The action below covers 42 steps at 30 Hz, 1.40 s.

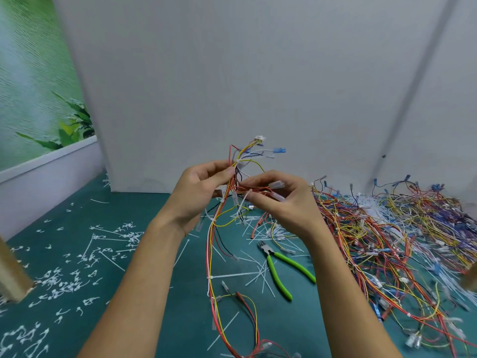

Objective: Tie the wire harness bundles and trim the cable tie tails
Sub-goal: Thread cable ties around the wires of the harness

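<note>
I hold a wire harness [241, 161] of red, yellow, white and black wires up above the green table. My left hand [198, 192] pinches the bundle just below a white cable tie, where the wires fan out to blue and white connectors. My right hand [281, 200] grips a side branch of red wires with clear terminal sleeves. The rest of the harness hangs down to the table [211, 254], with a white cable tie tail [232, 275] sticking out sideways. Green-handled cutters [280, 267] lie on the table below my right hand.
A large tangled heap of harnesses [387, 228] covers the table's right side. Loose white cable ties [260, 270] lie around the cutters. Trimmed tie tails [64, 277] litter the left. A grey partition [232, 86] stands behind; a wooden post [10, 275] is at far left.
</note>
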Motion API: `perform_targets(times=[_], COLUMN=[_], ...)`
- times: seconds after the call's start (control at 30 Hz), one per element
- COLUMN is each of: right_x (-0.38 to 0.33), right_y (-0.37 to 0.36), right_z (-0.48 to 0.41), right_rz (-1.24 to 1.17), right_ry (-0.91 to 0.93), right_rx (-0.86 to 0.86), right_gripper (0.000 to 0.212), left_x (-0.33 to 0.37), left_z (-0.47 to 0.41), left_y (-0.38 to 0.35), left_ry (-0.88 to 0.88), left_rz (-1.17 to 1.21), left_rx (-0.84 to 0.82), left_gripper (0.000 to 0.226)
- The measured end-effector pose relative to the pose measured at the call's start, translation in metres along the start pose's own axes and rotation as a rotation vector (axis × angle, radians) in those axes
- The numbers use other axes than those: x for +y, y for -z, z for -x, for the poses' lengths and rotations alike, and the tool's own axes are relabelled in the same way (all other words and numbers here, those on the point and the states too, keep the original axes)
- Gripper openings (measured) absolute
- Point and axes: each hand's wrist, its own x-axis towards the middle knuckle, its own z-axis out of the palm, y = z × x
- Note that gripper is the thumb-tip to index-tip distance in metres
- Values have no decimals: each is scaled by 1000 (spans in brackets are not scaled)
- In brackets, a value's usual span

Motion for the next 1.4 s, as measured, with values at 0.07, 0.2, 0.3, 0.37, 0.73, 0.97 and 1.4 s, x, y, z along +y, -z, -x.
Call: perform_targets(times=[0.07, 0.2, 0.3, 0.37, 0.73, 0.97, 1.4], right_x=[-1, -5, -7, -7, 1, 10, 11], right_y=[4, 15, 15, 13, -4, -17, -20], right_z=[0, 2, 0, -2, -4, -6, -4], right_rz=[5, -12, 3, 8, -108, 106, 335], right_ry=[-48, -161, -165, -180, -68, -7, 168], right_rx=[-8, -72, -6, 87, 32, 154, 127], right_gripper=[16, 51, 83, 71, 32, 30, 28], left_x=[0, -2, -3, -4, -12, -12, -11], left_z=[-1, -1, -1, -1, 0, 1, 5], left_y=[0, -3, -7, -11, -21, -20, -4], left_ry=[-20, -46, -61, -75, -121, -144, -242], left_rz=[40, 25, -4, -32, -207, -167, -315], left_rx=[15, 18, -5, -7, -34, -41, -39], left_gripper=[22, 19, 17, 16, 6, 15, 3])
